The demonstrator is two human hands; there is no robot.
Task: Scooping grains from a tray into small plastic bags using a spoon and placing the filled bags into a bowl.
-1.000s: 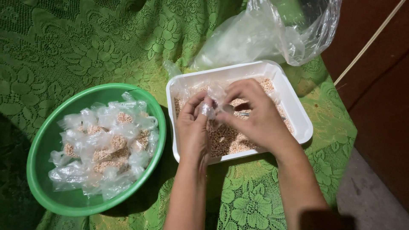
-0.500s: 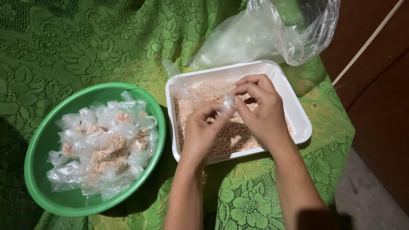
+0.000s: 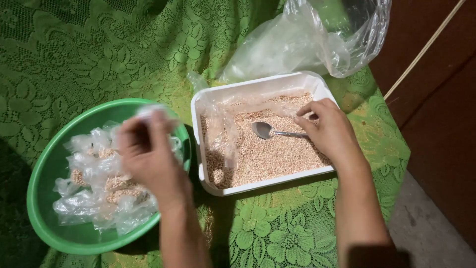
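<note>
Head view: the left hand hovers blurred over the round green plastic bowl, fingers pinched on a small clear plastic packet held above the heap of filled clear packets lying in the bowl. The right hand rests inside the white rectangular foam tray, just beside the bowl, fingers curled around the handle of a metal spoon lying on the pale brown grains. A large crumpled clear plastic bag lies behind the tray on the green lace tablecloth
</note>
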